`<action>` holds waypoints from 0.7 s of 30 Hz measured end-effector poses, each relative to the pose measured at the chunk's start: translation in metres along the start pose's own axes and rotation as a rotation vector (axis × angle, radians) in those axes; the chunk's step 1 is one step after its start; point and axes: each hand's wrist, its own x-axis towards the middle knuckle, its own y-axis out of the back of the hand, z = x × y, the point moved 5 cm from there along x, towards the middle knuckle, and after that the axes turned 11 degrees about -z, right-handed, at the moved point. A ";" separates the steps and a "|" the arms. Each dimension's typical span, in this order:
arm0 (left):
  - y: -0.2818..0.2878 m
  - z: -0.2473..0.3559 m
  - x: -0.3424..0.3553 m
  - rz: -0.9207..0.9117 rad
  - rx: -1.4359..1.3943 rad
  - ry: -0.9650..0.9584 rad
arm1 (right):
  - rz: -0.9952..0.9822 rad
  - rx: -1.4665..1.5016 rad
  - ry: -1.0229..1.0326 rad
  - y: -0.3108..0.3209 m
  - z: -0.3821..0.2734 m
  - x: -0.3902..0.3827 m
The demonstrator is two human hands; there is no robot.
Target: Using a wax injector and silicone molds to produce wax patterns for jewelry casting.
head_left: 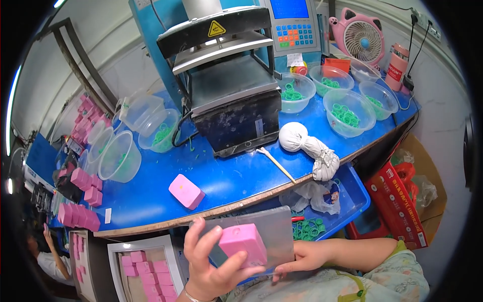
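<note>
Close to my body, my left hand (pixel 214 269) grips a pink rectangular block (pixel 242 240), thumb across its near face and fingers at its left side. Behind that block is a flat grey plate (pixel 279 229), its right edge held in my right hand (pixel 304 256). Whether block and plate touch I cannot tell. Beyond them, a second pink block (pixel 186 192) lies on the blue tabletop (pixel 236 181). A wooden-handled stick (pixel 276 165) and a white cloth-wrapped bundle (pixel 309 148) rest near the table's front edge.
A press machine (pixel 229 95) with a dark bed stands at centre back. Clear plastic bowls (pixel 349 113) with green rings sit on both sides. A blue bin (pixel 357 199) is below right, beside a red carton (pixel 400 201). A pink-filled drawer (pixel 136 246) lies lower left.
</note>
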 end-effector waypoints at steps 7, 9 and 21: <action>0.001 0.013 -0.008 0.132 0.069 -0.128 | 0.089 -0.273 0.030 0.002 0.013 -0.008; 0.001 0.013 -0.012 0.143 0.054 -0.126 | 0.091 -0.308 0.035 0.002 0.012 -0.008; 0.004 -0.084 0.002 0.187 0.008 0.459 | -0.057 0.694 0.108 -0.026 -0.070 -0.034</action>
